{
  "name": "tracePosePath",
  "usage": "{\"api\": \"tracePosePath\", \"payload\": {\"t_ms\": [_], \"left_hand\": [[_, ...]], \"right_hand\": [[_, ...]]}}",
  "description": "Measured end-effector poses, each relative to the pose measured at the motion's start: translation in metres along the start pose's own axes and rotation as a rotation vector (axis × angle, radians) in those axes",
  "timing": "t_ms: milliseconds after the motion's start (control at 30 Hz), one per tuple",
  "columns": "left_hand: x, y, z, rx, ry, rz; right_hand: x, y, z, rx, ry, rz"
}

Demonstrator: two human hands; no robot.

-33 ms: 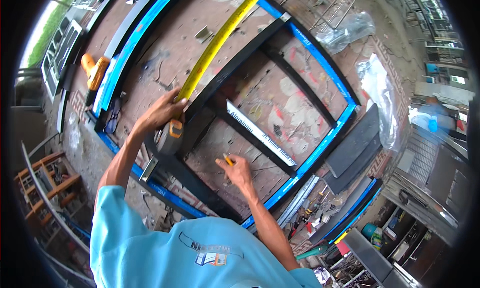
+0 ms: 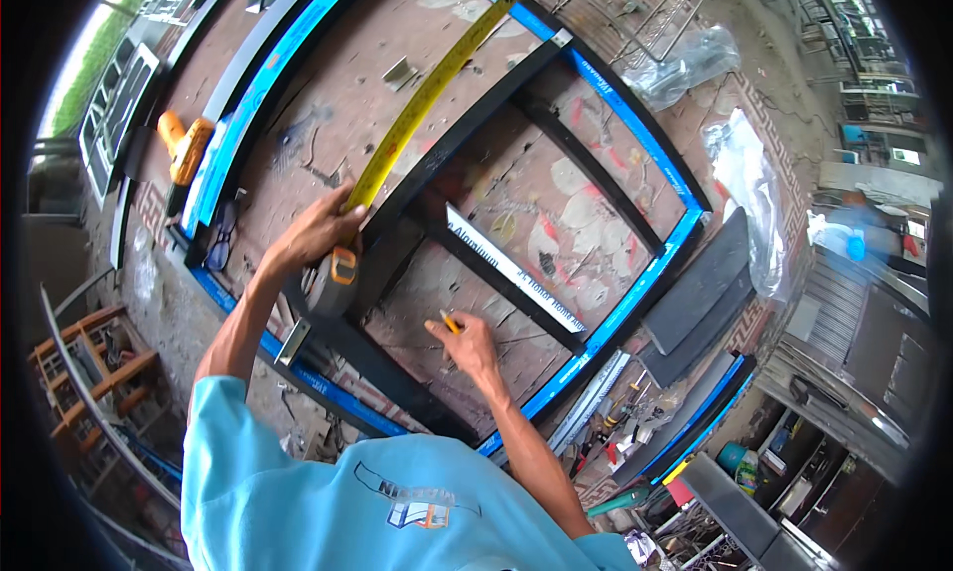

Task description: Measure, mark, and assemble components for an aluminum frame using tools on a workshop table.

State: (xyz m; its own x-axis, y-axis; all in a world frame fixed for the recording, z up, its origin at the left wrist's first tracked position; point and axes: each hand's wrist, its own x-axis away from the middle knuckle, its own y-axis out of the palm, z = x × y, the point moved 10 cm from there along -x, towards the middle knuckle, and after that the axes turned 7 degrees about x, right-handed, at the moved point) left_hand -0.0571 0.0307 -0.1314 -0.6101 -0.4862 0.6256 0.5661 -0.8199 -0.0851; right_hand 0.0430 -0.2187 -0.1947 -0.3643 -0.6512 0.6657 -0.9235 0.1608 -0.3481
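Observation:
My left hand is closed at the mouth of a tape measure, its fingers on the yellow blade. The blade stretches away to the far blue-taped bar of a dark metal frame, running beside the frame's long black middle bar. A short yellow pencil sticks out of my closed right hand, which is over the frame's near opening. Beyond that hand, a black crossbar bears a white printed strip.
An orange-yellow power tool is at the left beside blue-filmed profiles. Dark flat panels and clear plastic wrap lie to the right. Scattered hand tools are at lower right, and a wooden rack stands at lower left.

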Motion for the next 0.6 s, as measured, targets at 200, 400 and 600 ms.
{"api": "tracePosePath", "payload": {"t_ms": [200, 400, 600], "left_hand": [[-0.018, 0.008, 0.011, -0.041, 0.034, -0.109], [-0.032, 0.014, 0.024, -0.044, 0.014, -0.131], [-0.028, 0.004, 0.020, -0.156, -0.042, -0.052]], "right_hand": [[0.000, 0.000, -0.003, -0.006, 0.035, -0.021], [-0.002, 0.001, -0.004, 0.000, 0.024, -0.004], [-0.003, 0.004, -0.001, -0.002, 0.050, -0.023]]}}
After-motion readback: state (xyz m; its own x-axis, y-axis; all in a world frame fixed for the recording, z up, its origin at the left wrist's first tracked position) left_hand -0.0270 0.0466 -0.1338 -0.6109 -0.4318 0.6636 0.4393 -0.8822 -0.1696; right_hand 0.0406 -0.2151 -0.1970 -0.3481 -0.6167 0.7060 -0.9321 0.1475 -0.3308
